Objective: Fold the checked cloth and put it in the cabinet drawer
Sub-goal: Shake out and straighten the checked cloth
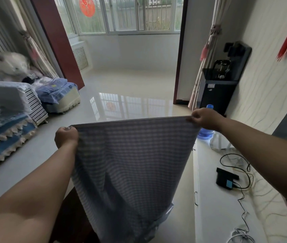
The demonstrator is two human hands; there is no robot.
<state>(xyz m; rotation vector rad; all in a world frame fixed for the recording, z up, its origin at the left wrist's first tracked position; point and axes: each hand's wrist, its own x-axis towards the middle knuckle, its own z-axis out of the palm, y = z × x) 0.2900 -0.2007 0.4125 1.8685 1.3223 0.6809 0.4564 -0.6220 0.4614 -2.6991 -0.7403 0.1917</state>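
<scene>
Folding step begins: left hand (pixel 66 136) and right hand (pixel 205 118) each hold a pinching grip on a top corner of the cloth (pixel 130 163), hanging taut in mid-air; next, bring corners together.

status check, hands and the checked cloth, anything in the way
Left hand and right hand each in a closed grip on a top corner. Checked cloth stretched out, hanging, not folded. White cabinet at right, cables on top.
</scene>
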